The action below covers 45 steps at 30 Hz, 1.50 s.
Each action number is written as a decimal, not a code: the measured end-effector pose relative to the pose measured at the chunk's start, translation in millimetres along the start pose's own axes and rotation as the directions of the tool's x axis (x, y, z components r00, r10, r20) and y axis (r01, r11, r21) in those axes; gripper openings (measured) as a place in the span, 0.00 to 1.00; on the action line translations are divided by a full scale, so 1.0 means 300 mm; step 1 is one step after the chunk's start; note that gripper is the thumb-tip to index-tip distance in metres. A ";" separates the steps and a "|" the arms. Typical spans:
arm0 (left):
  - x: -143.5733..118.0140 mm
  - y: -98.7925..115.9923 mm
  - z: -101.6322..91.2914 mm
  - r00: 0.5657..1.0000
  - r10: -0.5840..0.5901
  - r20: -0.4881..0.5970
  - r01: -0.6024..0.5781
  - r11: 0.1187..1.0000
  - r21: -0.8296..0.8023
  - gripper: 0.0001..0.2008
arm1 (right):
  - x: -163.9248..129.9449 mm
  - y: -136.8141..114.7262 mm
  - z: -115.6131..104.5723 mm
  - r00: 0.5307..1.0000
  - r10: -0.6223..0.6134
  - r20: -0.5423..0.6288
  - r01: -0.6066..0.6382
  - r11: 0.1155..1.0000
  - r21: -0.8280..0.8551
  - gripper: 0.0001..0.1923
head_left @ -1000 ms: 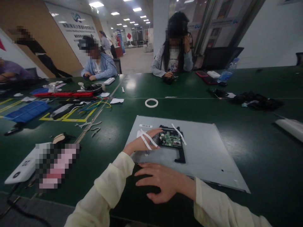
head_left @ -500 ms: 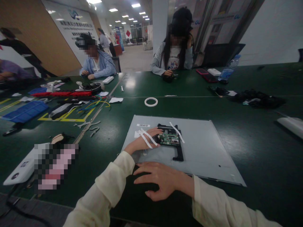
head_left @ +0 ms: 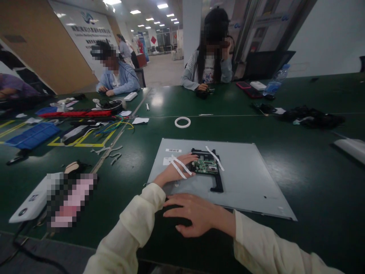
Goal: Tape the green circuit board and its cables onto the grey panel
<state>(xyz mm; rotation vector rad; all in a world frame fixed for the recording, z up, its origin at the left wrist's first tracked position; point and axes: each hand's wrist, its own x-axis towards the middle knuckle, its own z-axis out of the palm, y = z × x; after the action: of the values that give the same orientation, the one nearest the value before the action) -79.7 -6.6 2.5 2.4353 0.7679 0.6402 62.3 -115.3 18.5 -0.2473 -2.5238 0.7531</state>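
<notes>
A flat grey panel point(head_left: 245, 179) lies before me. On it is a black plastic bracket point(head_left: 219, 182) carrying a green circuit board point(head_left: 205, 166). My left hand point(head_left: 177, 168) steadies the bracket's left side, index finger along the upper part and thumb near the board's lower corner. White tape strips point(head_left: 182, 167) cross the back of that hand. Another strip point(head_left: 215, 158) runs over the bracket's upper right corner. My right hand point(head_left: 194, 214), fingers apart and holding nothing, hovers or rests at the panel's near edge; I cannot tell which.
A white tape roll point(head_left: 182, 122) lies beyond the panel. Leftward are a white power bank point(head_left: 34, 199), a blue tray point(head_left: 33, 135), wires point(head_left: 121, 123) and tape scraps point(head_left: 115, 158). Two people point(head_left: 116, 78) sit opposite. A bottle point(head_left: 276, 82) and black cables point(head_left: 310, 117) are at right.
The view has shifted slightly, so the table's things appear a little to the right. Both hands keep nearly the same pose at the panel.
</notes>
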 end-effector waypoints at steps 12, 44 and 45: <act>-0.008 0.016 0.001 1.000 -0.010 0.005 0.010 0.997 0.079 0.29 | 0.003 -0.041 -0.065 0.984 0.078 0.162 -0.041 0.974 -0.224 0.23; -0.010 0.039 0.002 0.998 -0.037 0.055 0.028 0.986 0.166 0.28 | -0.343 0.206 -0.238 0.649 0.621 -0.440 -0.754 0.602 -0.263 0.31; -0.010 0.039 0.002 0.998 -0.039 0.054 0.030 0.986 0.167 0.29 | -0.343 0.207 -0.238 0.650 0.617 -0.443 -0.752 0.604 -0.263 0.31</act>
<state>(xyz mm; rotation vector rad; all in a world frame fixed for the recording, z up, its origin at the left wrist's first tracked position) -77.1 -16.9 8.0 2.5724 0.8694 0.5087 189.1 -61.5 -5.7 -1.4699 -2.2037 0.3398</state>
